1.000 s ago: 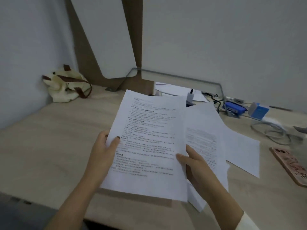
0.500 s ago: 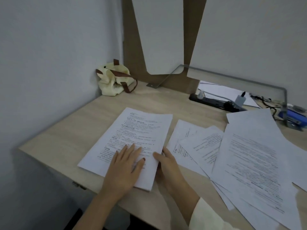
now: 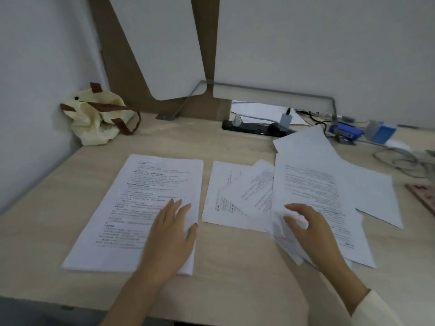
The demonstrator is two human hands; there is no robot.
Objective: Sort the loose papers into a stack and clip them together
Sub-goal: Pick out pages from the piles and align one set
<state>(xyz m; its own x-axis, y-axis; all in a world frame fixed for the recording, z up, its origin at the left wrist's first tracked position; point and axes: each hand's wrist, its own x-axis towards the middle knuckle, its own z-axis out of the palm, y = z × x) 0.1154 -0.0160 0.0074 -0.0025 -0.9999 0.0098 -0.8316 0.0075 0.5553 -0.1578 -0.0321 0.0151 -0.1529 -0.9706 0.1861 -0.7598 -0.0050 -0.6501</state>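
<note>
A stack of printed sheets (image 3: 146, 201) lies flat on the left part of the wooden desk (image 3: 235, 274). My left hand (image 3: 170, 234) rests palm down on its lower right corner, fingers spread. To the right, several loose printed papers (image 3: 313, 191) lie fanned and overlapping. My right hand (image 3: 308, 229) sits on the lower left part of that pile, fingers curled at the edge of the top sheet; whether it grips the sheet I cannot tell. No clip is visible.
A cream cloth bag (image 3: 98, 118) with brown straps sits in the back left corner. A black power strip (image 3: 254, 128) with plugs, cables (image 3: 400, 158), and blue items (image 3: 346, 132) line the back right. A patterned phone (image 3: 423, 196) lies at the right edge.
The held sheets were laid down on the left as a stack. My left hand stays flat on them, while my right hand has moved right onto the loose pile. The camera shifted.
</note>
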